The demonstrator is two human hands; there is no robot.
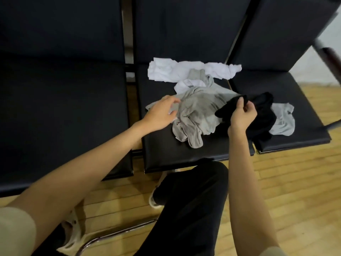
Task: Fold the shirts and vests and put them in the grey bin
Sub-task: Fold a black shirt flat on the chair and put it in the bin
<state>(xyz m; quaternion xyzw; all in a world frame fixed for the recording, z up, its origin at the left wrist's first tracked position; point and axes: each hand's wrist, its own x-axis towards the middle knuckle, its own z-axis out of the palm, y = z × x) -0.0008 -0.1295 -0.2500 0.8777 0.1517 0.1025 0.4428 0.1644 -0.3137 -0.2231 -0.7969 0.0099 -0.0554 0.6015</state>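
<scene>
My right hand [241, 115] pinches the black garment [258, 117]; left fingers [172, 104] spread on the grey shirt [199, 111] beside it. Lifting could drag both off the bench [184, 156].

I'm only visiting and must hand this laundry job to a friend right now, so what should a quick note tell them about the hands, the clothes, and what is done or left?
Left hand: fingers relaxed, resting on the edge of the crumpled grey garment.
Right hand: pinches the black garment, keeping a grip on its upper edge.
Clothes: all lie in a loose pile on the black seat. A white garment is at the back, a light grey piece at the far right, partly under the black one.
Done: nothing looks folded.
Left: fold every piece and put it in the grey bin, which is not in view.
</scene>
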